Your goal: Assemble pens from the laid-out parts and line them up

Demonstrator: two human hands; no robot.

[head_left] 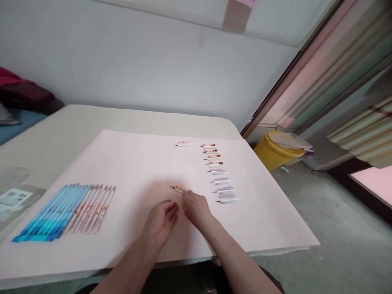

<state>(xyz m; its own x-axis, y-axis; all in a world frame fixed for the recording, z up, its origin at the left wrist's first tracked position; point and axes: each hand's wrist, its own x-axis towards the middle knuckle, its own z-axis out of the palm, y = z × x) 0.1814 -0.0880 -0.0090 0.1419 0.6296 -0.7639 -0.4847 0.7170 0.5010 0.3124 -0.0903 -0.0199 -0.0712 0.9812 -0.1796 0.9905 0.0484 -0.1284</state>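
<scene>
My right hand (pixel 196 206) is closed on a pen refill (pixel 175 188), a thin white stick with a dark tip pointing left. Beside it lies a small orange-patterned piece (pixel 179 187), partly hidden by my fingers. My left hand (pixel 162 218) is just to the left with its fingers loosely bent, and nothing shows in it. To the right, a column of refills pairs with brown-topped pieces (pixel 214 156) and grey pieces (pixel 225 189). One refill (pixel 183 145) lies alone farther back with a pale red-marked piece (pixel 183 142).
Blue pens (pixel 58 210) and pink-patterned clear pens (pixel 92 208) lie in a row at the left on the pale sheet (pixel 137 159). A plastic bag with a label (pixel 15 198) is at the left edge. A yellow bucket (pixel 272 151) stands on the floor, right.
</scene>
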